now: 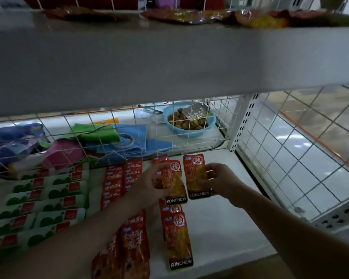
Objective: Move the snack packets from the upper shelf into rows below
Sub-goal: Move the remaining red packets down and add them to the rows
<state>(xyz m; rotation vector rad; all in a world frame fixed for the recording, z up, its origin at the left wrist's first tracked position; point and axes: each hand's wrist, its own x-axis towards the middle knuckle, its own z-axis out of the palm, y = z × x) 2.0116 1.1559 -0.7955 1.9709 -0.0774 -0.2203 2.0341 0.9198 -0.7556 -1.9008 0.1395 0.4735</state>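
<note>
My left hand (149, 184) grips an orange KONCHEW snack packet (175, 186) low over the white lower shelf (220, 228). My right hand (220, 181) holds a second orange KONCHEW packet (196, 176) just to its right. Below them a short column of the same packets (177, 240) lies flat. Rows of red packets (121, 182) lie to the left, partly under my left forearm. Several more loose snack packets (250, 19) lie blurred on the upper shelf (169, 57).
Green and white packets (48, 202) fill the shelf's left side. A wire grid (109, 137) backs the shelf; behind it are a blue basket of nuts (189, 119), cloths and tape. Another wire panel (290, 158) closes the right side.
</note>
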